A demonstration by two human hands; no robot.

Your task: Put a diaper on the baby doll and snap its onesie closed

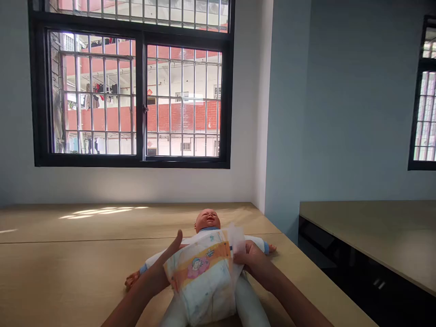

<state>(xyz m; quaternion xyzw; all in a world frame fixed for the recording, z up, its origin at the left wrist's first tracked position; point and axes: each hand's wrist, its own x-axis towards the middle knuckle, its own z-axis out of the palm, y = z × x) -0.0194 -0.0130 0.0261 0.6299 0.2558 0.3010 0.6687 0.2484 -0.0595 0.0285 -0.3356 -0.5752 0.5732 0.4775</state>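
Note:
A baby doll (207, 220) lies on its back on the table, head toward the window and arms spread. It wears a white top with blue cuffs. Over its belly and hips is a white disposable diaper (207, 290) with an orange printed band and a cartoon figure. At the diaper's right side, my right hand (254, 259) is closed, pinching the translucent side flap between thumb and fingers. My left hand (166, 265) is against the diaper's left edge, open, its thumb stretched upward; its other fingers are mostly hidden behind the diaper.
The pale wooden table (68, 272) has a seam across it and sunlight near the wall. A barred window (136, 91) is behind it. To the right, past a gap, stands another table (374, 227) with a dark side panel.

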